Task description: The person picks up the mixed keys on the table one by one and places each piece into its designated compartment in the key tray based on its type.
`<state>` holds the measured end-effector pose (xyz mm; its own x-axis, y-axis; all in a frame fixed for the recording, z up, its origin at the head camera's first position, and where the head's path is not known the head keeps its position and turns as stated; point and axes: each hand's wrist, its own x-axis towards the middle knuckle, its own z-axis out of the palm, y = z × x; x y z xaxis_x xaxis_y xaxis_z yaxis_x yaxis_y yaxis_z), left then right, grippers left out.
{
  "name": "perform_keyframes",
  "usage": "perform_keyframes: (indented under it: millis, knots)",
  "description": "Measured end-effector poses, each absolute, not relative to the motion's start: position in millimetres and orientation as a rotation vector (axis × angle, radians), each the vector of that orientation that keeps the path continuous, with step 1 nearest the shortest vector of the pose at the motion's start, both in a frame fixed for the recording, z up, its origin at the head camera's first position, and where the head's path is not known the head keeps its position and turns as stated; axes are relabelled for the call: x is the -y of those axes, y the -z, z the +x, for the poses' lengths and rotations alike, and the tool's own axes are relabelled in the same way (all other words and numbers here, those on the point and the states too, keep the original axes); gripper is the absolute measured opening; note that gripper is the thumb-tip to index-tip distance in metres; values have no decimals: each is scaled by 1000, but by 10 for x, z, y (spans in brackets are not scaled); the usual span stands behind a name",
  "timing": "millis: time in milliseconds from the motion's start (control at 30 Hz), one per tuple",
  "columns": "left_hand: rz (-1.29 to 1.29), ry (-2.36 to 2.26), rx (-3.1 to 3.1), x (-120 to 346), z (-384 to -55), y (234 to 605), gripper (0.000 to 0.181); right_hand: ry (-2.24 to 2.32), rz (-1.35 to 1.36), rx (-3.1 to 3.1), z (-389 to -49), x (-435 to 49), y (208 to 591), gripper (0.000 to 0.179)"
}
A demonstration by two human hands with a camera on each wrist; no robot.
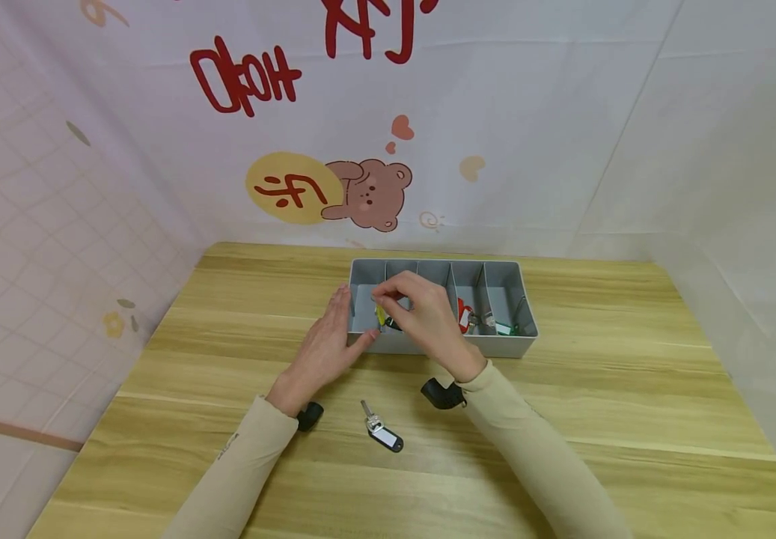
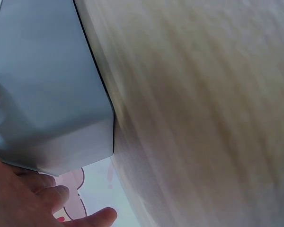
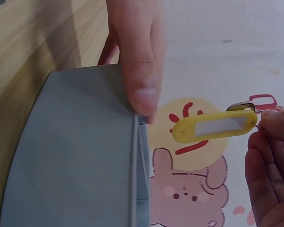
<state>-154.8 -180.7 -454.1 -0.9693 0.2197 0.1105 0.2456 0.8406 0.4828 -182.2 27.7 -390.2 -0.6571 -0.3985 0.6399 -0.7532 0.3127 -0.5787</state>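
Note:
My right hand (image 1: 428,311) pinches the metal ring of a yellow key tag (image 3: 213,126) above the left part of a grey divided box (image 1: 441,345). In the right wrist view the tag has a white label, and part of a key shows behind it. My left hand (image 1: 323,344) rests against the box's left end, fingers straight along the side and thumb at the front rim. A black tag (image 1: 392,323) lies in the second compartment, partly hidden by my right hand. Farther right in the box are a red key tag (image 1: 464,316) and a green key tag (image 1: 505,329).
On the wooden table (image 1: 596,419), in front of the box, lies a key with a black tag (image 1: 385,437). Behind the table hangs a white printed cloth (image 1: 529,112). Black wrist devices (image 1: 443,394) sit under both forearms.

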Motion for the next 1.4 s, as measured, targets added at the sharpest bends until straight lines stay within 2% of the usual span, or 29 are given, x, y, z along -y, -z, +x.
perform_keyframes:
  millis: [500,1100,1400]
  knots:
    - [-381,797,2982,1813,-1536,4528,95,-1292,984,2352,-2023,-22,4111,9]
    - [-397,794,2960,1813,-1541,4539,96,-1198,923,2498,-2119,-4,4285,9]
    - [-389,786,2961,1815,-1545,4537,96,-1140,874,2576,-2124,-30,4277,21]
